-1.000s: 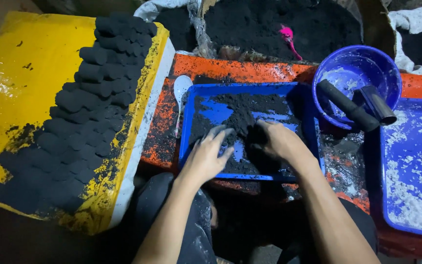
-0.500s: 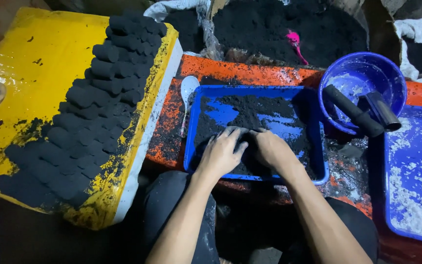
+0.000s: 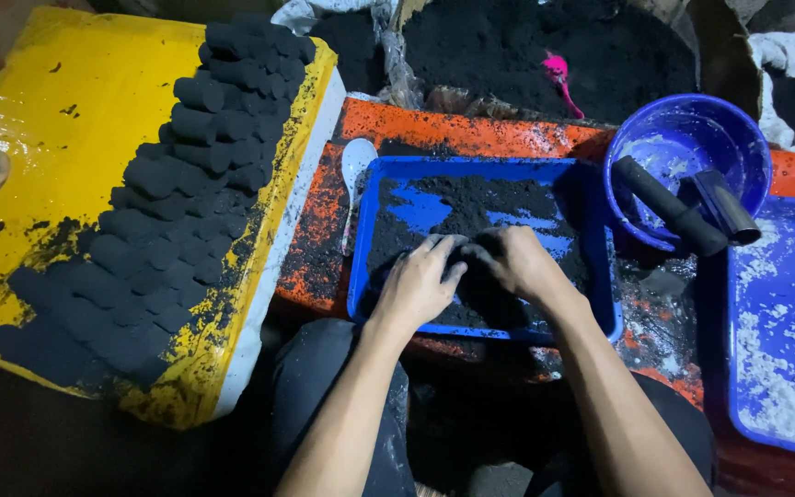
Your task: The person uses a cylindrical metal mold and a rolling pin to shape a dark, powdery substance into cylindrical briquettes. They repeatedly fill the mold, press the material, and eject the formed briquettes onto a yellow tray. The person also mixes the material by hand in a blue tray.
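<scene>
Both hands press together on a heap of black powder (image 3: 471,276) in the near middle of the blue tray (image 3: 600,317). The left hand (image 3: 419,283) curls its fingers over the heap from the left, and the right hand (image 3: 519,262) cups it from the right, fingertips meeting the left hand's; each grip is closed on the powder, squeezing it between the palms. A second ago the hands lay apart and spread flat across the tray, fingers open; half a second ago they had drawn nearer; now they touch, and more bare blue shows at the tray's far left.

The tray rests on an orange surface (image 3: 471,133) speckled with black. A white spoon (image 3: 355,170) lies just beside the tray's far left corner. To the right stands a round blue bowl (image 3: 683,133) dusted with white, with two dark tubes (image 3: 683,212) leaning across its near rim. Further right lies a second blue tray (image 3: 784,322) holding white powder. To the left, a yellow board (image 3: 57,129) carries rows of black cylinders (image 3: 177,212), packed close along its right side. At the far edge sits a large mound of black powder with a pink scoop (image 3: 558,74) stuck in it.
</scene>
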